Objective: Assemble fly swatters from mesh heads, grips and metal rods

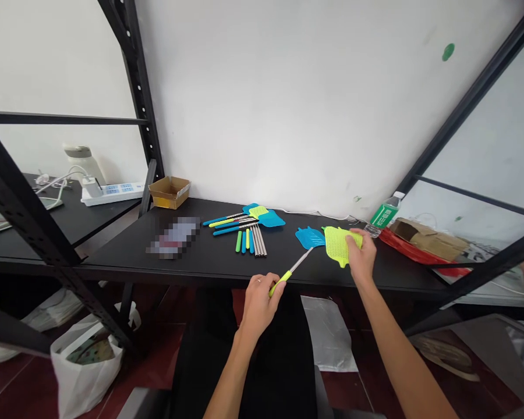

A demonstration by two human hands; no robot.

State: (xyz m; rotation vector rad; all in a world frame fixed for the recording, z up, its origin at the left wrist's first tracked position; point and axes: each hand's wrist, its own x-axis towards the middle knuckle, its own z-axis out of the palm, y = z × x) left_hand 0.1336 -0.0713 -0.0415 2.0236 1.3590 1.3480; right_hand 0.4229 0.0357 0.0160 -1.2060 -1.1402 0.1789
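Note:
My left hand (259,302) is closed around the yellow-green grip of a fly swatter handle (283,280), whose thin metal rod points up and right. My right hand (363,254) pinches a yellow-green fly swatter head (337,245) by its right side, above the table. Between the rod's tip and that head there is a gap. Blue swatter heads (309,237) lie just behind the tip. Further left sit fly swatters with heads and rods joined (271,219), in blue and yellow-green. In front of them are several loose coloured grips (243,241) and several bare metal rods (258,241).
The black table (192,265) backs onto a white wall. A small cardboard box (170,193) and a blurred-out item (173,237) are at the left. A green-labelled bottle (385,215) stands tilted in view near my right hand, with a red bag (402,249) and cardboard beyond.

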